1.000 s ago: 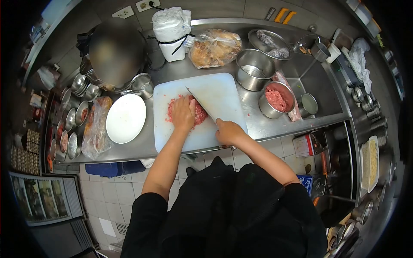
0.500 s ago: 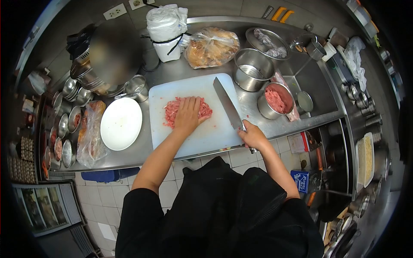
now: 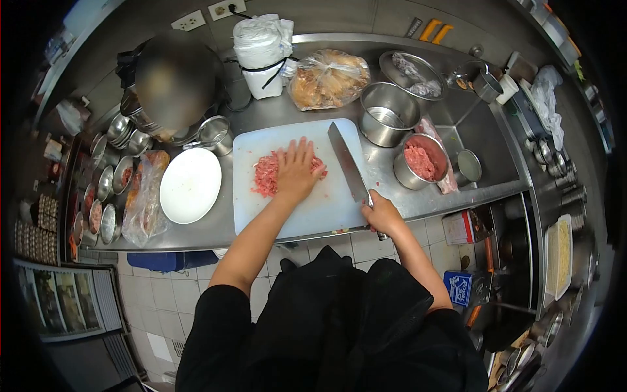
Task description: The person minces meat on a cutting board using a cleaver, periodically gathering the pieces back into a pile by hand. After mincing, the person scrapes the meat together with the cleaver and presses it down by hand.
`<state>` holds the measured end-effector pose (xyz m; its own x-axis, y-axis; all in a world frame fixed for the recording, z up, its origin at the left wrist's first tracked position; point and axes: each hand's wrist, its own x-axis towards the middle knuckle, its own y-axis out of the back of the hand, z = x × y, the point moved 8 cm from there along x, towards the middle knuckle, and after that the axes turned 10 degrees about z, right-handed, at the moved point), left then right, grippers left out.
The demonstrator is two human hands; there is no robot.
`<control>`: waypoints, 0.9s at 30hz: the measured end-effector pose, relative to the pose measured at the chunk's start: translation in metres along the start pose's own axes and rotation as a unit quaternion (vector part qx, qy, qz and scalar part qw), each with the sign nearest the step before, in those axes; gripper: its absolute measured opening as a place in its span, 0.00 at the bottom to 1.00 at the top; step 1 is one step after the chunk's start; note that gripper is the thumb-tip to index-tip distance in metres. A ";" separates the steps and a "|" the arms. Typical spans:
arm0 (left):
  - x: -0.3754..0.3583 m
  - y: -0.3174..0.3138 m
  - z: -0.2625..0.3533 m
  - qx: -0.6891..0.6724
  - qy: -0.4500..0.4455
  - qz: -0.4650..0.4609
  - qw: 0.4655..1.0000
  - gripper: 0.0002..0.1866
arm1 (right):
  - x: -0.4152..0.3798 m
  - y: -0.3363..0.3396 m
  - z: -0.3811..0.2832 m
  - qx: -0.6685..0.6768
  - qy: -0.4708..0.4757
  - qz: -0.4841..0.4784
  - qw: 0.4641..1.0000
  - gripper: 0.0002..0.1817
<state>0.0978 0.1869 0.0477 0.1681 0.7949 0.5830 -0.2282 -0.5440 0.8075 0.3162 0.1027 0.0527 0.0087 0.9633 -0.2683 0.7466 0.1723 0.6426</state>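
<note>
A heap of chopped raw meat (image 3: 266, 175) lies on the white cutting board (image 3: 261, 215). My left hand (image 3: 298, 171) rests flat on the heap, fingers spread and pointing away from me, covering its middle and right part. In my right hand (image 3: 383, 215) is the handle of a cleaver (image 3: 349, 163), with the fingers wrapped round it. The broad blade lies along the right side of the board, tip pointing to the far edge, apart from the meat.
To the right, a steel pot (image 3: 421, 162) holds minced meat beside an empty-looking pot (image 3: 390, 114) and a sink (image 3: 486, 140). Left of the board are a white oval plate (image 3: 191, 186) and a plastic bag (image 3: 147, 202). A bagged brown food (image 3: 328, 78) sits behind.
My left hand has spread its fingers and reaches slightly farther across the meat. The right hand keeps hold of the cleaver. The whole view has shifted a little.
</note>
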 end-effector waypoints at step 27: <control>-0.030 0.017 -0.073 -0.082 0.139 0.027 0.986 0.22 | 0.008 0.019 -0.086 -0.137 0.177 0.137 0.965 0.18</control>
<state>0.0186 0.1734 0.0371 -0.1137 0.8214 0.5589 -0.3857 -0.5549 0.7371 0.2729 0.1314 0.1243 -0.0839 0.9820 0.1693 0.5447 -0.0971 0.8330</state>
